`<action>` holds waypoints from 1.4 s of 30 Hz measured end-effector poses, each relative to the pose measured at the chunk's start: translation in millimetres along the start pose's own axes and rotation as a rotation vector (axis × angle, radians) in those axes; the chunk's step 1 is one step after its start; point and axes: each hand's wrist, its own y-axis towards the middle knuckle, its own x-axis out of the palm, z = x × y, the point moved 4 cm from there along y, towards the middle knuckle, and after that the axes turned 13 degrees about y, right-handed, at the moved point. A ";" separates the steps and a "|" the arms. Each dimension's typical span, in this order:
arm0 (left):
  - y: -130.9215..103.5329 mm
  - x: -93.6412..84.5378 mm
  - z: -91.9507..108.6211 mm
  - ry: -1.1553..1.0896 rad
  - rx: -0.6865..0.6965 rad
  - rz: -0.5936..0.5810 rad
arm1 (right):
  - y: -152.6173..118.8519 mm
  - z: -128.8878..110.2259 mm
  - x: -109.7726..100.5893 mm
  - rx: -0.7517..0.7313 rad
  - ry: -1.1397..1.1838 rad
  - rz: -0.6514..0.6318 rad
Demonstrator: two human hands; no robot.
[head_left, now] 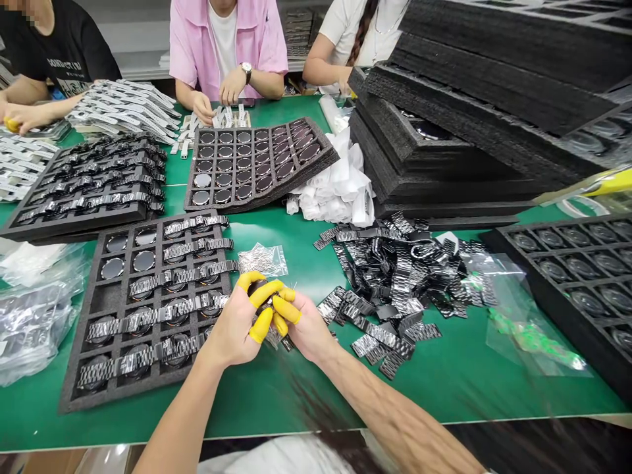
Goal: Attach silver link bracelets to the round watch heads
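Observation:
Yellow finger covers are on the fingertips of both hands. My left hand (243,324) is closed around a dark watch (257,287), mostly hidden by the fingers. Pressed against it from the right is my right hand (305,322), its fingers pinched together on the same watch. A piece of dark metal band shows below the fingers. Just behind the hands lies a clear bag of small metal pins (261,259). Left of them sits a black foam tray (106,297) with watch faces and banded watches. A pile of black metal bands (390,283) is to the right.
Stacked foam trays (444,158) rise at the back right, beside white wrapping (340,184). Another tray (251,164) of watch faces lies behind. Plastic bags (34,322) are at far left, a watch tray (582,263) at far right. Three people work across the green table (459,375).

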 end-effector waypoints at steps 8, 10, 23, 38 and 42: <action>1.7 1.8 0.9 -0.071 -0.001 0.016 | -2.1 -1.0 3.6 0.020 -0.007 -0.024; 2.0 1.3 1.1 -0.111 0.000 0.014 | -2.3 -2.3 4.9 0.017 -0.005 -0.036; -1.5 7.6 -1.5 -0.166 -0.020 0.018 | -2.8 -2.2 3.6 0.047 0.026 -0.045; 2.8 9.9 -2.5 -0.434 -0.076 0.053 | -5.0 -2.9 1.6 0.049 0.018 -0.082; 1.9 10.9 -11.3 -0.831 -0.285 -0.003 | -4.6 -6.6 -11.9 0.027 -0.148 -0.109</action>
